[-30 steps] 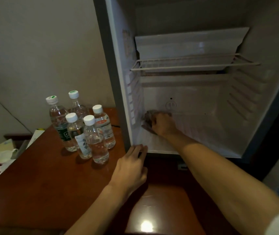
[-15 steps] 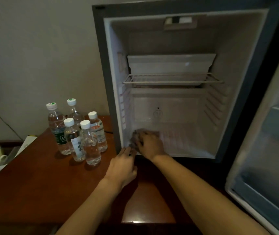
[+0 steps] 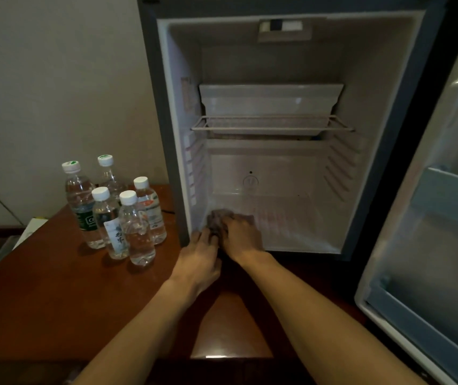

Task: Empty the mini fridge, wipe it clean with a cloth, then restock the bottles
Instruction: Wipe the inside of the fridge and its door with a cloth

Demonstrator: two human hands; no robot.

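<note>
Fingers of the right hand lie over a brownish cloth, pressing it flat against the floor of the mini fridge at its front left corner; from my remote seat I read them as laid over the cloth rather than wrapped round it, though the dim light makes the fingertips hard to separate. Beside it, the left hand sits at the fridge's front lip with its fingers loosely extended, the tips touching the near edge of the cloth or just beside it; I cannot tell whether they pinch it. Both forearms reach in from the bottom of the view. Inside the fridge I see a wire shelf across the middle with a pale plastic tray sitting above it, and ribbed walls on either side. To the right, the fridge door stands swung open, its inner shelves facing me. On the reddish wooden table to the left of the fridge, five water bottles stand upright in a tight cluster, all with their caps on, near the fridge's side wall but apart from it. At the far left edge lie some pale items I cannot make out.
</note>
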